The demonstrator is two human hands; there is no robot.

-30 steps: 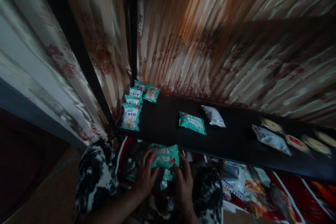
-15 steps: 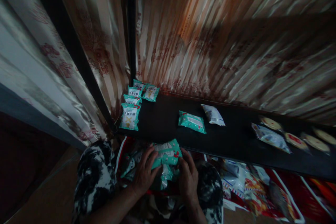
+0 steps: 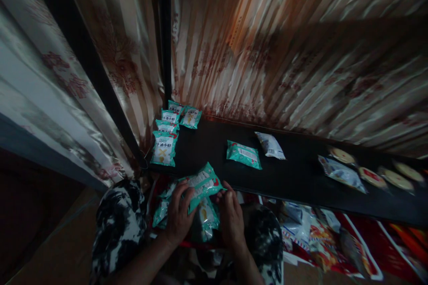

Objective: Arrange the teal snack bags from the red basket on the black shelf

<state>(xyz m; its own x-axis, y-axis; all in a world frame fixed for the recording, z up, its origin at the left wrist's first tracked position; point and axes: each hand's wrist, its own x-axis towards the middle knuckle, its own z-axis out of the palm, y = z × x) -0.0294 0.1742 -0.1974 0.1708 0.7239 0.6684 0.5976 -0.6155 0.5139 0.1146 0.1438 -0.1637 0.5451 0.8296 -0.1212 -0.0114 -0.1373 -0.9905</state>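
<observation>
The left hand (image 3: 180, 216) grasps a teal snack packet (image 3: 204, 182) by its left end, thumb below and fingers curled over the film. The right hand (image 3: 231, 216) has its bent fingertips at the packet's right corner; whether they pinch it or only touch it cannot be told. The packet is tilted, its right end higher, in front of the front edge of the black shelf (image 3: 207, 151), a little right of that shelf's front left corner. Below it, more teal packets (image 3: 207, 216) lie in a red-rimmed container (image 3: 200, 244).

Good handling here would likely mean a light, broad hold: the packet looks puffed and soft, so hard fingertip pressure could crease the film or crush what is inside. Holding it by the sealed ends probably keeps the pale printed panel flat and readable. Raised clear of the shelf's front edge, it should not snag.

Along the shelf's left edge, a row of upright teal packets (image 3: 163, 148) faces forward, with another packet (image 3: 191, 117) beside the row's back end. They seem light enough to topple if a knuckle brushed them.
</observation>
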